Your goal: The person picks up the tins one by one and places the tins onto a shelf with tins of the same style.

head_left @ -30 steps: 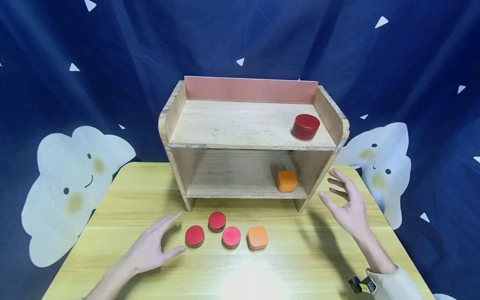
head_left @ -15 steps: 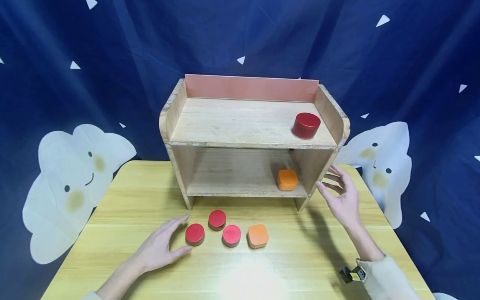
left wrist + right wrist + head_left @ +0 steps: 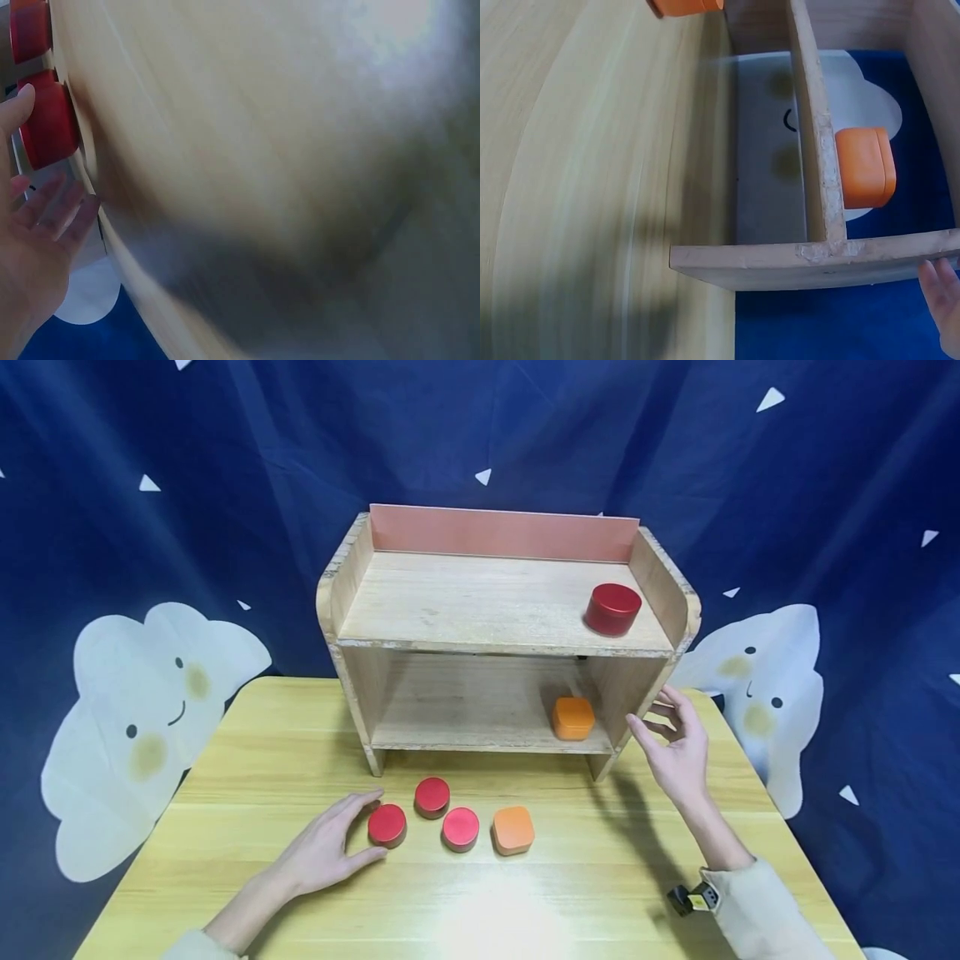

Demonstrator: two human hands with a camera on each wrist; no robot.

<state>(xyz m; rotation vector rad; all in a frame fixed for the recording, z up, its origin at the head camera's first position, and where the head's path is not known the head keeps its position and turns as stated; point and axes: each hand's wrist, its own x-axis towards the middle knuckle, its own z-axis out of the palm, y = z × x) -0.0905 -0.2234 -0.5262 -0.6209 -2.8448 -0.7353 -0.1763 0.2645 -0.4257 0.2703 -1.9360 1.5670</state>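
Observation:
My left hand (image 3: 322, 845) reaches low over the table, thumb and fingers spread on either side of a round red tin (image 3: 387, 825). In the left wrist view the thumb overlaps the red tin (image 3: 51, 124), with the other fingers beyond it. At the right side of a wooden two-tier shelf (image 3: 480, 647), my right hand (image 3: 681, 756) is raised with relaxed fingers. Its thumb is right at the front edge of the side panel, and in the right wrist view the fingertips (image 3: 932, 279) are close against the panel's outer face.
Two more red tins (image 3: 432, 797) and a square orange tin (image 3: 513, 830) stand on the table (image 3: 600, 893) before the shelf. A larger red tin (image 3: 612, 610) sits on the top tier, and another orange tin (image 3: 573, 718) on the lower tier. A dark blue curtain (image 3: 480, 435) hangs behind.
My left hand has moved right, bringing its thumb and fingers around the nearest red tin. My right hand has moved left, up to the shelf's side panel. The tins stay where they were.

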